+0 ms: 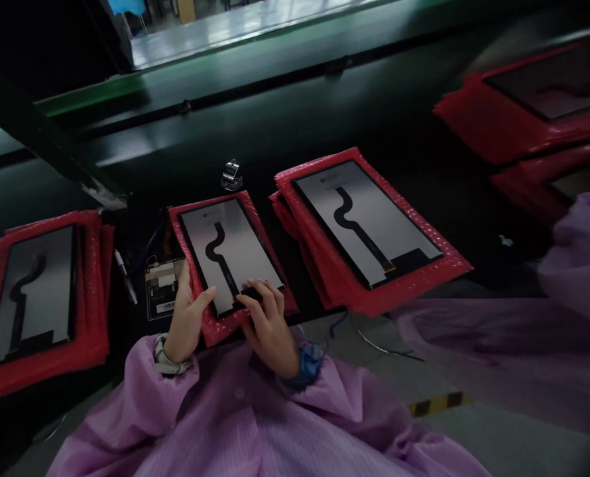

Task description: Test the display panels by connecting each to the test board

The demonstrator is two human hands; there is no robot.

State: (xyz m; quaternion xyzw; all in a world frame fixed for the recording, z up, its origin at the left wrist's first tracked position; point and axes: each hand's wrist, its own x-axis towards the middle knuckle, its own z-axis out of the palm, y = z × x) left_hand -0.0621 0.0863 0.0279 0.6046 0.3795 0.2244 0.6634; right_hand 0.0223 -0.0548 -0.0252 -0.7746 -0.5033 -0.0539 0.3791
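Observation:
A grey display panel (233, 248) with a black S-shaped flex cable lies on a red bubble-wrap sheet (183, 218) in front of me. My left hand (185, 315) grips the panel's near left edge, thumb on top. My right hand (268, 321) rests with curled fingers on the panel's near end, pressing at the black connector strip. Both sleeves are purple.
A stack of red sheets with a panel (369, 222) lies to the right, another stack (36, 298) to the left. More red stacks (533, 106) sit far right. A small circuit board (160, 288), a pen (124, 275) and a metal clip (231, 175) lie nearby. A co-worker's purple sleeve (578, 252) is at right.

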